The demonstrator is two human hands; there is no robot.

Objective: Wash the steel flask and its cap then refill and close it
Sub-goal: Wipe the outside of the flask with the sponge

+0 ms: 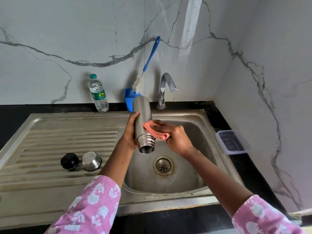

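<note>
**Steel flask (142, 122), uncapped, held tilted above the sink basin (199, 132).** Its threaded open mouth points down and toward the viewer, and its base points toward the tap (166, 86).

- **Hands:** The left hand (130, 130) has its grip wrapped round the flask body from the left. The right hand (175, 137) has its grip closed on a folded pink cloth (155, 132), which is pressed to the flask's right side.
- **Surroundings:** A black stopper (69, 161) and the steel cap (91, 160) lie just beside each other on the ribbed drainboard (59, 141), left of the basin. At the back of the black counter (13, 114) stand a plastic water bottle (98, 95) and a blue holder (128, 100). A long-handled bottle brush (152, 54) stands in the holder and leans on the wall. A clear lidded container (231, 141) sits on the counter right of the basin. The drain (163, 165) lies below the flask.
- **Hidden:** The flask's base covers part of the holder. The left fingers are mostly behind the flask. The flask's interior is too dark to make out.
- **Room:** White marble walls with grey veins meet in a corner at right. Pink floral sleeves enter from the bottom edge.
</note>
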